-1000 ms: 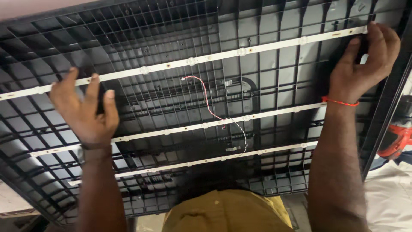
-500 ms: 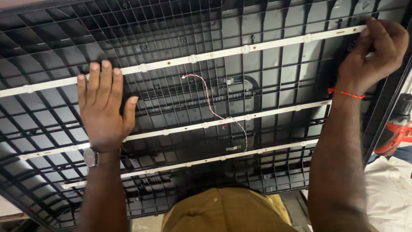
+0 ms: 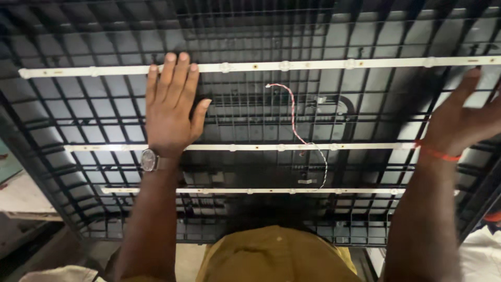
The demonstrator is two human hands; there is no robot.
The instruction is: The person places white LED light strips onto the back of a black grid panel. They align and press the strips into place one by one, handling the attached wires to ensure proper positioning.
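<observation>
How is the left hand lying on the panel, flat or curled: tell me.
Flat: the left hand lies palm down, fingers straight, on the black panel, fingertips reaching the top white strip.

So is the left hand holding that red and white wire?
No, the left hand lies flat and open on the black panel, while the red and white wire hangs apart to its right.

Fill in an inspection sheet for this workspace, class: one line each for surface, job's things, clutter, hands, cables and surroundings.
Surface: black ribbed back panel, tilted, filling the view.
Job's things: three white light strips run across it: top strip, middle strip, bottom strip.
Clutter: nothing seen on the panel.
Hands: left hand flat, fingertips on the top strip, a wristwatch on the wrist; right hand open near the right edge, a red thread band on the wrist.
Cables: loose red-and-white twisted wire at the centre.
Surroundings: pale bench at left, partly seen.
</observation>
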